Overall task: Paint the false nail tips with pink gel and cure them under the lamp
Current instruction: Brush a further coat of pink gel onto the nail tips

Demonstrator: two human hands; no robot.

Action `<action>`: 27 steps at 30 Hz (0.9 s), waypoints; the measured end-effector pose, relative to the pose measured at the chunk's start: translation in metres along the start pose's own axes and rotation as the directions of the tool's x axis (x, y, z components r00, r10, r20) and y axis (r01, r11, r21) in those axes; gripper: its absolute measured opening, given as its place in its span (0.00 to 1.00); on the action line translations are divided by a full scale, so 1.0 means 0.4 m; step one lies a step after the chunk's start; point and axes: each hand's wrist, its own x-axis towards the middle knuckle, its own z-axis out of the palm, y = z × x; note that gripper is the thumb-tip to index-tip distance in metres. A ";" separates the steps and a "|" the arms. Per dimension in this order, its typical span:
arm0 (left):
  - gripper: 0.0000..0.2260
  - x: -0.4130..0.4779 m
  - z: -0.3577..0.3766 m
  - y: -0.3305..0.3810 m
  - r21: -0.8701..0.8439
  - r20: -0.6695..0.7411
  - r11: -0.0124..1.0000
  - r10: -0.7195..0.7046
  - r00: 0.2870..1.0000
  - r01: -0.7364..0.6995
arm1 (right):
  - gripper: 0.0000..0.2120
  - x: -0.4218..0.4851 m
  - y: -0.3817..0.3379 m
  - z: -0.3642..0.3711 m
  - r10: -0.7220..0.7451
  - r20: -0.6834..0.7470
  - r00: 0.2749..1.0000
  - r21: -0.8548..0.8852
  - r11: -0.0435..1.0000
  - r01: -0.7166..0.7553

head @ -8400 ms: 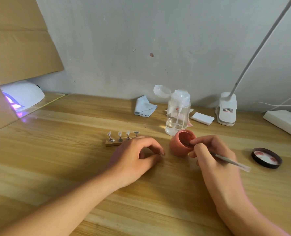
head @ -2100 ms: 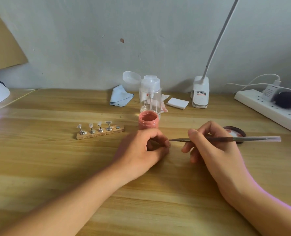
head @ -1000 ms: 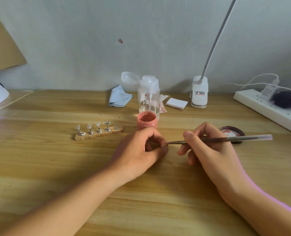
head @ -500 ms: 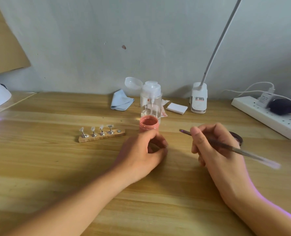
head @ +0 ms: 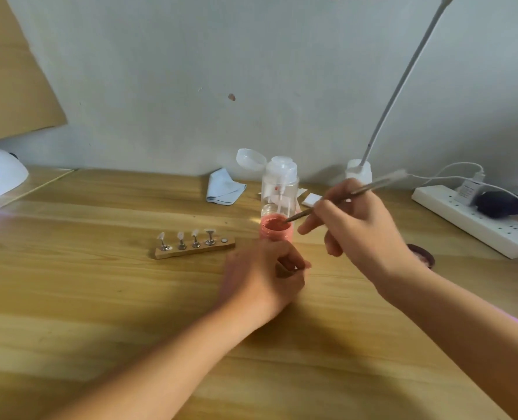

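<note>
A pale wooden table (head: 85, 313) with long grain lines fills the foreground, and two bare forearms reach in over it. The left hand (head: 266, 274) rests on the wood with its fingers curled and thumb meeting forefinger; whether it pinches anything cannot be told. Just beyond it stands an open jar of pink gel (head: 275, 228). The right hand (head: 363, 231) grips a thin brush (head: 342, 198), whose tip sits in the jar's mouth. Left of the jar, a small wooden strip (head: 197, 251) carries four nail tips (head: 194, 233) upright on metal pegs. A dark lid (head: 421, 256) lies partly hidden behind the right wrist. Farther back are a clear pump bottle (head: 280, 189), a folded blue cloth (head: 225, 189), a clip lamp (head: 359, 172) and a white power strip (head: 475, 222). At far left the curing lamp (head: 0, 174) glows purple beneath a cardboard sheet (head: 12, 71). A plain grey wall (head: 191, 71) closes the back.
</note>
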 end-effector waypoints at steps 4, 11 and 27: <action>0.05 -0.002 -0.004 0.000 0.010 0.000 1.000 0.026 1.000 -0.026 | 0.04 0.048 0.008 0.036 0.025 -0.036 0.999 -0.221 0.975 -0.033; 0.04 -0.003 -0.009 0.006 -0.011 -0.005 0.999 0.030 1.000 -0.030 | 0.04 0.065 0.035 0.058 0.003 -0.006 1.000 -0.336 0.942 -0.005; 0.05 0.001 -0.011 -0.006 -0.055 0.057 0.998 -0.006 0.998 0.010 | 0.08 -0.108 0.107 -0.066 0.146 0.096 0.985 0.480 0.860 -0.174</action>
